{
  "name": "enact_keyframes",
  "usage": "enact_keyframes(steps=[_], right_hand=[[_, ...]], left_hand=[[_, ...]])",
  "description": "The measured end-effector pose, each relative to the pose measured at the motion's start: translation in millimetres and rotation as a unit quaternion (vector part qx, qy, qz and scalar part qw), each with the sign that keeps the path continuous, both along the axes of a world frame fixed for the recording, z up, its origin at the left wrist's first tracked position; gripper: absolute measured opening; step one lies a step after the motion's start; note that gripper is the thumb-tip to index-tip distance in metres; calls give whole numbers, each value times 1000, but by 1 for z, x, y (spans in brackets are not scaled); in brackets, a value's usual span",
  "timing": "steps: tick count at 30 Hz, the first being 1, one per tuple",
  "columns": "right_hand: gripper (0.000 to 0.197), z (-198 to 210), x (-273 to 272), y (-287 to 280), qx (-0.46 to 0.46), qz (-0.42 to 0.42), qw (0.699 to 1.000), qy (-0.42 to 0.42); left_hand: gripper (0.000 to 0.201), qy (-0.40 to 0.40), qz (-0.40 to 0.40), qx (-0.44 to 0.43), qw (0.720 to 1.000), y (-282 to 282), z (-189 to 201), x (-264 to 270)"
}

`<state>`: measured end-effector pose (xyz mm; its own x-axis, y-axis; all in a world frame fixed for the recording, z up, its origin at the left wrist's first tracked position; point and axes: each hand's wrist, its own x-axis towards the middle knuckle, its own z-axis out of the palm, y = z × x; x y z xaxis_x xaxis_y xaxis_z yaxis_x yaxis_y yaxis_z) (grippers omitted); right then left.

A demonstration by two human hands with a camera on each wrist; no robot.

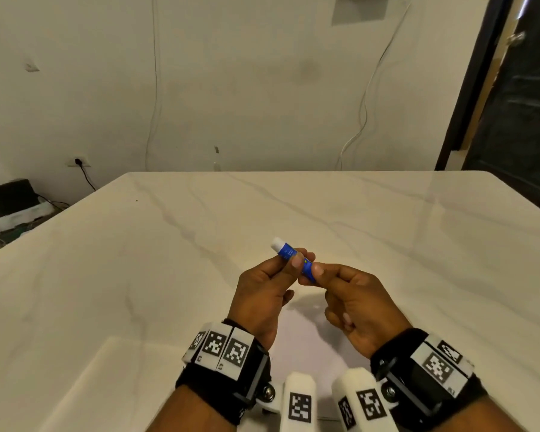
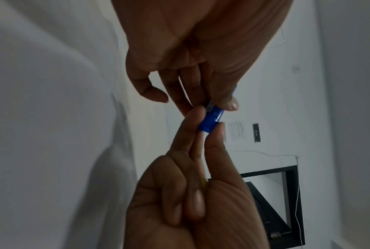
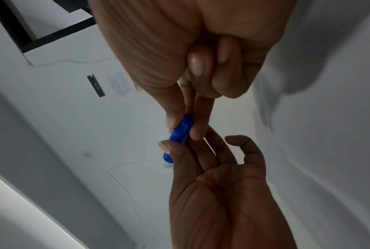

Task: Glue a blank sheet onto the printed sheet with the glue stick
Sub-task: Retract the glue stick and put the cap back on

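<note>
A blue glue stick (image 1: 294, 257) with a white end (image 1: 277, 243) is held above the table by both hands. My left hand (image 1: 293, 258) pinches its middle between thumb and fingers. My right hand (image 1: 314, 274) pinches its lower end, with the other fingers curled into the palm. In the left wrist view the glue stick (image 2: 210, 122) runs between the left hand (image 2: 214, 106) and the right hand (image 2: 207, 133). The right wrist view shows the same glue stick (image 3: 181, 131). A white sheet (image 1: 306, 338) lies on the table under my hands. No print shows on it.
The white marble table (image 1: 387, 229) stretches ahead to a wall with hanging cables. A paler rectangular sheet (image 1: 131, 378) lies at the near left. A dark doorway (image 1: 518, 104) stands at the far right. Clutter (image 1: 10, 207) sits on the floor to the left.
</note>
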<state>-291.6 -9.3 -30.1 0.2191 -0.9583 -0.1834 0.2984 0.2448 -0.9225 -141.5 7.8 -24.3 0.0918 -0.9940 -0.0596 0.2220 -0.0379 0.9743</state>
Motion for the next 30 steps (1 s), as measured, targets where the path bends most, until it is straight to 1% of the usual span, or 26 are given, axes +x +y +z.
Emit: enact_keyframes(steps=[1, 4, 6, 8, 11, 16, 18, 20, 23, 25, 27, 30], right_hand=[[21, -1, 0, -1, -16, -16, 1000, 8], [25, -2, -1, -2, -39, -41, 998, 16], [25, -1, 0, 0, -28, -21, 999, 22], [31, 0, 1, 1, -11, 3, 1000, 25], [34, -2, -1, 0, -5, 4, 1000, 17], [28, -4, -2, -1, -57, -38, 997, 35], [26, -3, -2, 0, -63, -47, 996, 44], [25, 0, -1, 2, -47, -32, 998, 42], [34, 1, -2, 2, 0, -3, 1000, 23], [38, 1, -3, 1, 15, 8, 1000, 15], [40, -1, -4, 0, 9, 10, 1000, 11], [34, -2, -4, 0, -20, -1, 1000, 9]], left_hand=[[29, 11, -1, 3, 1000, -2, -2, 0], [27, 43, -4, 7, 999, -6, -9, -1], [25, 58, -9, 1, 998, -7, -12, -2], [24, 64, -16, -5, 998, -6, -14, -3], [26, 57, -25, -14, 998, -7, -16, -4], [24, 79, -24, -11, 997, -6, -17, -4], [23, 79, -17, -9, 997, -6, -18, -3], [24, 73, -13, -13, 997, -7, -18, -1], [28, 59, -19, -18, 998, -6, -17, -2], [30, 60, -21, -18, 998, -4, -17, -3], [31, 60, -21, -19, 998, -4, -16, -4], [29, 63, -21, -15, 998, -4, -15, -5]])
